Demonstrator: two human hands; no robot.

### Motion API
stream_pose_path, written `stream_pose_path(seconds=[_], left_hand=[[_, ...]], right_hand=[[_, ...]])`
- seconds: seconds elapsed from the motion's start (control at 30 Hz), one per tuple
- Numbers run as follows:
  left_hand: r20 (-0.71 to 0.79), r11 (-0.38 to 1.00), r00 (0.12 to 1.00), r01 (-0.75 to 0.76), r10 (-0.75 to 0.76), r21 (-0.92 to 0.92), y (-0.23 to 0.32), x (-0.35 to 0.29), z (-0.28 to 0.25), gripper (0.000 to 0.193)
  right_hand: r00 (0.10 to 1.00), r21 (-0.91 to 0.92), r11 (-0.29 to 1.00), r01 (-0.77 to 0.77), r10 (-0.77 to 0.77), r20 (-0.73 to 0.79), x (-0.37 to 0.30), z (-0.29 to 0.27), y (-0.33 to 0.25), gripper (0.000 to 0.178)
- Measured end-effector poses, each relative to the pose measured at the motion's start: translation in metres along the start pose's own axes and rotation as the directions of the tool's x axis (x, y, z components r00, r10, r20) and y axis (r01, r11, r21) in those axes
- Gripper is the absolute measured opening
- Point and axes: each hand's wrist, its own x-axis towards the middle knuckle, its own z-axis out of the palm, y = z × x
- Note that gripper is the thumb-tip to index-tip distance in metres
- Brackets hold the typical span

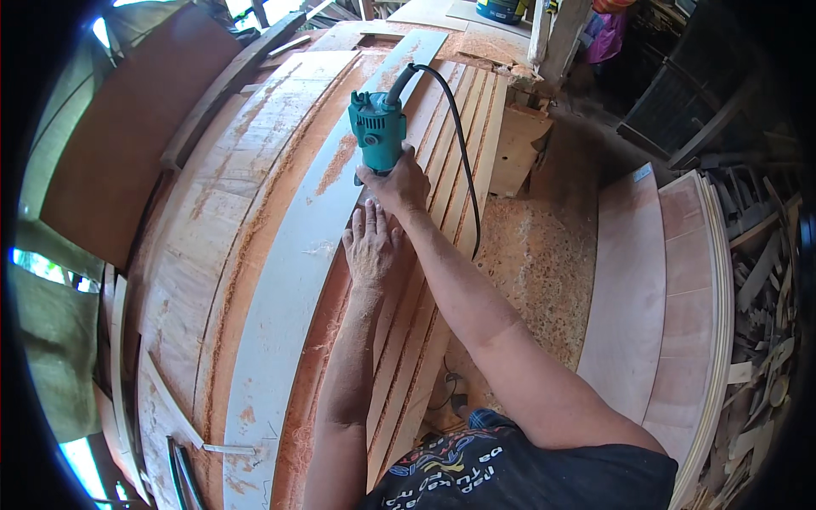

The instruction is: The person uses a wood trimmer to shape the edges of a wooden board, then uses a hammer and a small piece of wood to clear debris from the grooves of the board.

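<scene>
A teal trim router (376, 132) stands upright on the long workpieces, its black cord (465, 155) arching up and falling to the right. My right hand (399, 183) is wrapped round the router's lower body, and its base is mostly hidden. Just below it, my left hand (371, 248) lies flat with fingers stretched forward, beside the right edge of a long pale grey-white board (289, 263). Several narrow wooden strips (406, 348) run lengthwise to the right of my left forearm. Reddish sawdust clings to the boards and my left hand.
A wide plywood sheet (204, 246) covers the table's left side. A dark timber (225, 89) lies along its far left edge. Curved plywood panels (625, 289) lean at the right, beside a pile of wood offcuts (765, 280). A post (561, 38) stands at the far right.
</scene>
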Motion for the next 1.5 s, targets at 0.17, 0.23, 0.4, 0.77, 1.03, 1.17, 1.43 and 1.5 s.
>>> stream_pose_path(seconds=[0.17,0.23,0.4,0.77,1.03,1.17,1.43,1.5], left_hand=[[-0.012,1.000,1.000,0.000,0.000,0.007,0.000,0.006,0.000,0.057],[-0.004,1.000,1.000,0.005,-0.005,0.008,0.001,0.008,0.002,0.057],[0.128,0.995,0.991,0.059,-0.048,-0.083,0.010,0.019,-0.004,0.059],[0.079,1.000,0.996,0.029,-0.029,-0.003,0.013,0.035,0.001,0.058],[0.148,0.998,0.987,0.065,-0.062,-0.020,0.018,0.050,0.003,0.059],[0.129,0.999,0.991,0.043,-0.045,0.024,0.015,0.052,0.008,0.058],[0.099,0.997,0.993,0.063,-0.058,-0.048,0.023,0.062,0.019,0.058],[0.112,0.994,0.992,0.074,-0.065,-0.078,0.024,0.066,0.025,0.059]], right_hand=[[1.000,-0.012,1.000,0.009,-0.009,-0.008,0.007,0.001,0.000,0.072],[1.000,-0.015,1.000,-0.003,0.003,0.001,0.010,0.001,0.001,0.072],[0.999,-0.015,0.999,-0.033,0.033,0.025,0.021,-0.001,0.007,0.075],[0.999,0.000,1.000,-0.020,0.020,0.050,0.040,0.000,0.011,0.073],[0.998,-0.001,1.000,-0.008,0.008,0.057,0.052,-0.002,0.017,0.072],[0.999,-0.038,0.999,-0.009,0.010,0.044,0.057,0.000,0.017,0.072],[1.000,-0.109,0.994,-0.005,0.005,-0.001,0.070,-0.002,0.022,0.078],[1.000,-0.069,0.998,0.006,-0.006,-0.006,0.075,-0.003,0.024,0.078]])
